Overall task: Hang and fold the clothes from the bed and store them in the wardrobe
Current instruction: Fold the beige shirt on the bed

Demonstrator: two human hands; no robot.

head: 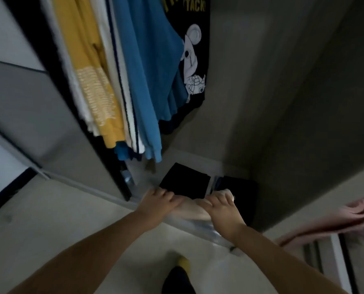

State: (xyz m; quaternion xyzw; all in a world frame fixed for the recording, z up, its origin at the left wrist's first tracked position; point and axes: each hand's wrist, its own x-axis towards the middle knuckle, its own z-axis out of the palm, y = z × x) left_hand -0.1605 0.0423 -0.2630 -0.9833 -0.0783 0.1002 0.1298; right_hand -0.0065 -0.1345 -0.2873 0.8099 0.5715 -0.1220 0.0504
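I look down into the open wardrobe. My left hand point(158, 197) and my right hand point(220, 201) both press on a pale folded garment point(192, 210) at the front of the wardrobe floor, fingers curled over its edges. Just behind it lies a folded black garment point(185, 181), and another dark folded pile point(239, 187) sits to its right. Above hang a yellow top point(91, 81), a white top point(121, 98), a blue top point(147, 81) and a black printed T-shirt point(193, 60).
The grey wardrobe side panel point(293, 102) rises on the right. A dark sliding door frame point(74, 102) stands to the left. A pink rug point(346, 221) lies on the floor at right. My foot in a dark and yellow slipper point(180, 274) is below.
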